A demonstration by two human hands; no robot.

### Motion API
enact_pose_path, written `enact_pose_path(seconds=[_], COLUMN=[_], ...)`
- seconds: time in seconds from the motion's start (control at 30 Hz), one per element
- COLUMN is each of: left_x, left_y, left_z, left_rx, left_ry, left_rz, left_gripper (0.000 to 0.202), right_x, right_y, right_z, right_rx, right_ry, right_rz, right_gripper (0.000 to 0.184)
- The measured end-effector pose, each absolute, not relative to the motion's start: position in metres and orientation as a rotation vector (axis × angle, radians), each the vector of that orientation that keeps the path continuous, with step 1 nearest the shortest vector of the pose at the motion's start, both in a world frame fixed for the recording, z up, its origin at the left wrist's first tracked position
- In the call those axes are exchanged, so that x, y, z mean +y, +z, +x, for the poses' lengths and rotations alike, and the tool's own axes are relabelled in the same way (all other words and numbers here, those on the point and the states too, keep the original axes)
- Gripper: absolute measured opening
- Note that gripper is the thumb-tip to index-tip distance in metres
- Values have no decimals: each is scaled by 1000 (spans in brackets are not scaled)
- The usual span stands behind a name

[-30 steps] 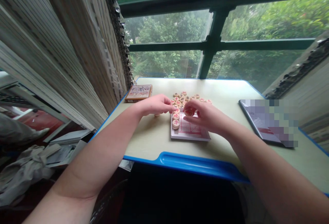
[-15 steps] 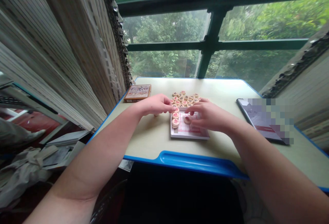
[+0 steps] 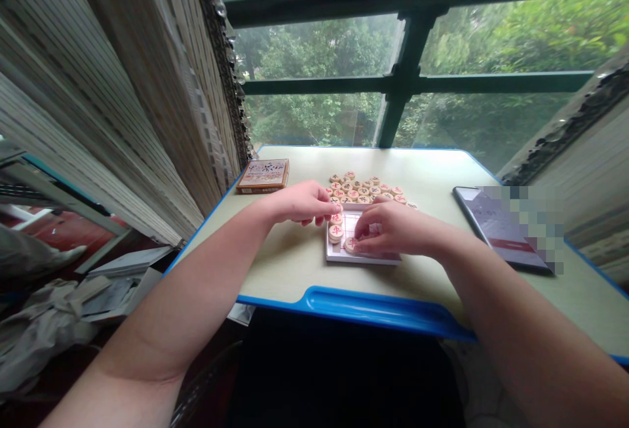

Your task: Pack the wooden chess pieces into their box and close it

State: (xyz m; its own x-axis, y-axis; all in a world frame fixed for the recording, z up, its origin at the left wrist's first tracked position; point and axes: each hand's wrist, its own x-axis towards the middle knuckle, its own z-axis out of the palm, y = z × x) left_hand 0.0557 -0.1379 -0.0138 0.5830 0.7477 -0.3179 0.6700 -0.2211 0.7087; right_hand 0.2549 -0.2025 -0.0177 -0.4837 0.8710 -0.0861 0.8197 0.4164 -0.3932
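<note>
A small white tray [image 3: 363, 257] with a red grid lies on the pale desk [image 3: 432, 179]. Round wooden chess pieces stand along its left side [image 3: 336, 232]. My right hand [image 3: 388, 228] rests over the tray, fingers curled, its fingertips pressing a wooden piece [image 3: 350, 244] near the tray's front left. My left hand [image 3: 302, 202] sits at the tray's far left corner, fingers pinched on a piece there. A loose heap of several more chess pieces [image 3: 366, 189] lies just beyond the tray.
The chess box lid [image 3: 263, 175] lies at the desk's far left by the bamboo blind [image 3: 147, 87]. A dark tablet [image 3: 506, 228] lies at the right. The desk has a blue rim [image 3: 373, 313]. A green-framed window [image 3: 407, 80] is behind. Papers clutter the floor at left.
My right hand carried a piece from the tray's far edge down to its front left part and lowered it there. My left hand barely moved.
</note>
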Motion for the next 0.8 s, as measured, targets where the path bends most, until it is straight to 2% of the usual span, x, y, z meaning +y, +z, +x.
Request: enact_pose_path(seconds=[0.1,0.3,0.8], left_x=[-138,-141,-145], left_y=[-14,-11,-8], left_z=[56,56,58], left_rx=[1126,1120,1131], left_ry=[113,78,71], left_rz=[1954,1976,1983], left_gripper=[33,34,32], right_x=[-202,-201,-198], right_y=[-17,-17,-29], right_z=[255,255,250], right_rx=[-2533,-2540,-2486], right_ry=[618,686,567], right_rz=[-1505,-1489,-1506], right_gripper=[13,16,10])
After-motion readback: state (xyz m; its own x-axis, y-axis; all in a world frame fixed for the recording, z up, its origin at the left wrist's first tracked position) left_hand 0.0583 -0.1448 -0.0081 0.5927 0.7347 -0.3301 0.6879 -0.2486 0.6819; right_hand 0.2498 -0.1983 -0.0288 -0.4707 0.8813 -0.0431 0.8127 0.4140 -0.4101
